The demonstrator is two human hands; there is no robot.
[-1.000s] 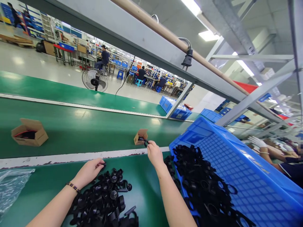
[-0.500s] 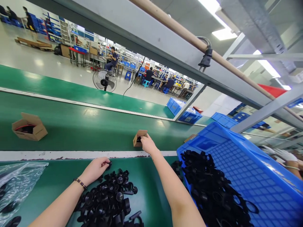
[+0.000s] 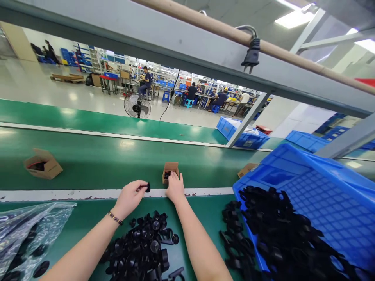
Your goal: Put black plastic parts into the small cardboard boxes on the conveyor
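My left hand (image 3: 131,199) pinches a small round black plastic part (image 3: 148,187) between thumb and fingertips, above the white strip. My right hand (image 3: 175,189) is at a small open cardboard box (image 3: 166,178) on the green belt, fingers over its near right side, one along the outside and others reaching into the opening. Their tips are partly hidden. Dark parts show inside the box, whose flap stands up at the back. Below my hands lies a heap of black plastic parts (image 3: 140,246), caps and rings among them, on the green bench.
Another open cardboard box (image 3: 49,168) stands at left on the belt. A clear plastic bag (image 3: 55,222) with black parts lies left. At right, a tilted blue crate (image 3: 331,187) holds black parts, with more beside it (image 3: 234,238). A metal frame (image 3: 181,50) crosses overhead.
My left hand has lifted the black part off the bench and carried it right, towards the cardboard box. With my right hand on it, the box has turned and shifted slightly left. The view has swung.
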